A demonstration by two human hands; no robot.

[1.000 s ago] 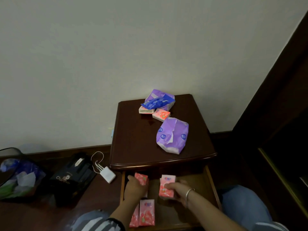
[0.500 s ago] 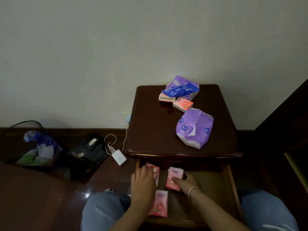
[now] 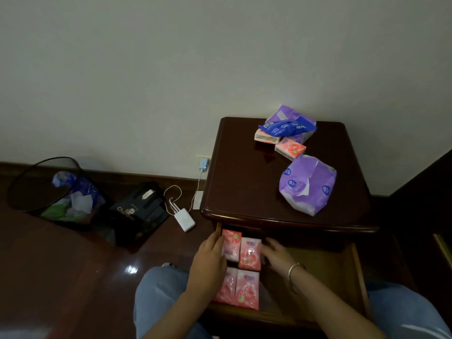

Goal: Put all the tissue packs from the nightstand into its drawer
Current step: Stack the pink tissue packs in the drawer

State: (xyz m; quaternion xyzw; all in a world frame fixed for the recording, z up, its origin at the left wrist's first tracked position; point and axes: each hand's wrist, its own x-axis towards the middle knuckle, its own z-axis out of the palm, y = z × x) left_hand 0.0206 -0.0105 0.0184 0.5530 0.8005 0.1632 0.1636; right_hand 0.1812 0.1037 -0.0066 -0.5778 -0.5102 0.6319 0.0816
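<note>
Left hand: my left hand (image 3: pixel 208 260) is in the drawer with its fingers nearly straight, laid against the left side of the back-left pink pack (image 3: pixel 231 245); it holds nothing.
Right hand: my right hand (image 3: pixel 276 255) is loosely spread, fingertips touching the right side of the back-right pink pack (image 3: pixel 250 253) (a little blurred, but I see no grasp); a bracelet (image 3: pixel 292 269) sits on the wrist.
Drawer: the drawer (image 3: pixel 330 277) is pulled out under the nightstand's front edge; all its packs are in the left half.
Packs in the drawer: the two back packs lie side by side and touching, between my hands; the front pink packs (image 3: pixel 247 289) lie side by side just behind the drawer's front edge.
Nightstand: five packs are on the nightstand (image 3: pixel 244 179), all in its right half.
Near its front-right: the large purple pack (image 3: pixel 308 184).
Back edge: a second purple pack (image 3: pixel 291 117) with a blue pack (image 3: pixel 286 127) lying on it; a pale flat pack (image 3: pixel 266 137) just left of them; a small pink pack (image 3: pixel 289 148) just in front.
Floor: to the left, a waste bin (image 3: pixel 41 187), a black box (image 3: pixel 139 211) and a white charger (image 3: pixel 184 220) with its cable.
</note>
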